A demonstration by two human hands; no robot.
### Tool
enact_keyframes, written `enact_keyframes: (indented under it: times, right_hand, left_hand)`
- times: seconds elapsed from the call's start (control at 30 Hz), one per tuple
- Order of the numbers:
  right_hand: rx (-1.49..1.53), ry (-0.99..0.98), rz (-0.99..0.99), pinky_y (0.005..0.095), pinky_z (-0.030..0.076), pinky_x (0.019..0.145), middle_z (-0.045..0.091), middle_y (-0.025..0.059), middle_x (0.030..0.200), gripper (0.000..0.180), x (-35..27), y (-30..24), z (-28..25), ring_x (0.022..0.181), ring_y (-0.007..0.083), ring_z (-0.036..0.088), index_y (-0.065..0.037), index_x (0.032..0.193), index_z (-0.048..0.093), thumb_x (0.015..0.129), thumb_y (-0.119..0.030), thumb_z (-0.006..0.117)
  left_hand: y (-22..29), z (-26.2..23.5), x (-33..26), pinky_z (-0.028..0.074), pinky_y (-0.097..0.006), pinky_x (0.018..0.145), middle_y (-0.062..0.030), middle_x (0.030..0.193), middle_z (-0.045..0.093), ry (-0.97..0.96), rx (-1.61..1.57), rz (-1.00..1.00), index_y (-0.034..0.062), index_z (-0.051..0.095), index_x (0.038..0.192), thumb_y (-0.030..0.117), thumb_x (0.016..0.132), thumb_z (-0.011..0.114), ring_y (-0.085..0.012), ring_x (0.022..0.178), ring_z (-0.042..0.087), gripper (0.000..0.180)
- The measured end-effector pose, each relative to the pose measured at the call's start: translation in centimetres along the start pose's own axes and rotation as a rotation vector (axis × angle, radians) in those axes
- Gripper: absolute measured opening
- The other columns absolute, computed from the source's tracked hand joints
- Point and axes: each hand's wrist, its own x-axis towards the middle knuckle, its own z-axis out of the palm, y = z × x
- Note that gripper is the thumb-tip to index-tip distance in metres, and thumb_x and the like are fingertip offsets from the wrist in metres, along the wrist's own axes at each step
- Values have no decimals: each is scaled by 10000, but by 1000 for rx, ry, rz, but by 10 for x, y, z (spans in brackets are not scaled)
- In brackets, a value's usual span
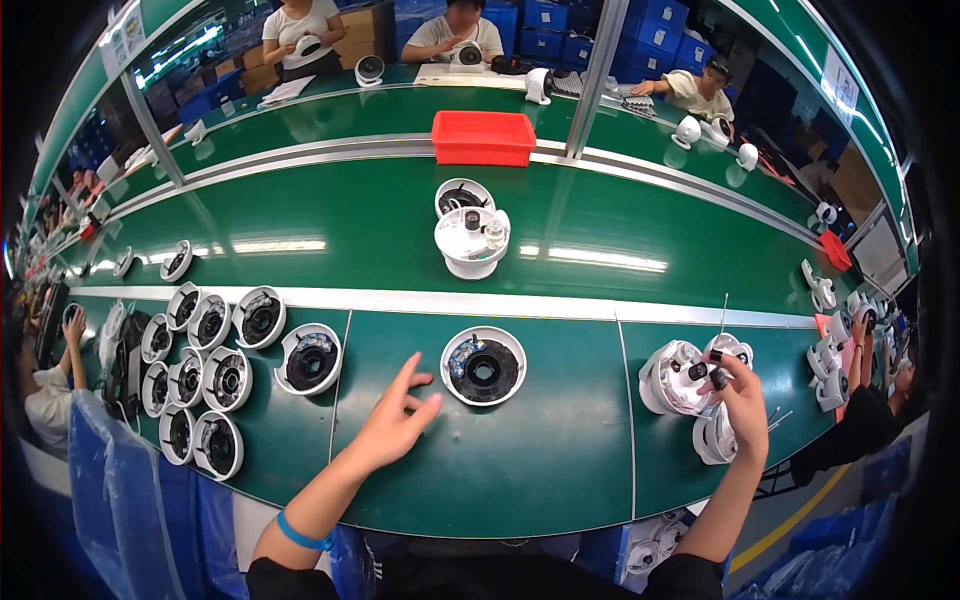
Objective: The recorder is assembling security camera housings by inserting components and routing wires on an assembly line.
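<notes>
My left hand (398,418) is open above the bench, fingers apart, just left of a round white housing (484,398) with a black ring and circuit board inside. It does not touch the housing. On the right, my right hand (744,405) pinches a small black part (718,376), partly hidden by its fingers. That hand is beside a white housing assembly (662,390) with a black lens-like piece on top. More white housings stand behind and below this hand, partly covered by it.
Several white housings with black insides (228,378) crowd the left of the green bench (500,480). Beyond a pale strip, the green belt (350,225) carries a white assembly (470,255). A red bin (484,138) stands farther back. Other people work across and at both sides.
</notes>
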Motion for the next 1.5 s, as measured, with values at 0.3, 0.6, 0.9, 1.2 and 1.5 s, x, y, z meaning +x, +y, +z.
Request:
enact_keyframes:
  times: [0.3,0.6,0.9,1.2,1.5]
  right_hand:
    - [141,-17,-79,286,595,631,675,133,1175,514,3,-4,84,729,142,677,49,1343,527,835,121,544]
    - [-201,-114,-475,277,505,570,600,230,1369,479,11,-92,197,599,142,618,72,1273,592,796,49,629]
    - [-527,-49,-533,484,572,769,737,221,983,294,38,-124,304,854,416,710,40,1095,692,845,-116,701]
    - [-445,-214,-658,445,573,679,721,183,884,142,62,-136,399,771,373,712,31,956,709,821,-5,685]
    - [-228,-347,-771,411,577,695,698,183,880,224,66,-113,459,790,353,702,52,1001,696,777,63,690]
  left_hand:
    - [39,8,62,544,-412,846,-168,969,734,7,363,-29,6,602,1382,463,951,688,-320,921,712,634]
    - [26,-27,49,573,-390,860,-89,1123,702,175,-665,-222,29,630,1273,221,1074,566,-183,984,682,283]
    - [-10,-114,46,587,-487,954,-119,1279,639,394,-991,-106,66,488,1344,288,1121,438,-257,1171,674,319]
    - [-32,-162,49,445,-541,1134,-181,1435,574,56,-1418,0,5,481,1466,526,1072,430,-332,1329,559,655]
    - [-66,-152,73,475,-489,1105,-175,1378,616,41,-1477,20,-13,520,1425,625,1051,384,-314,1274,598,752]
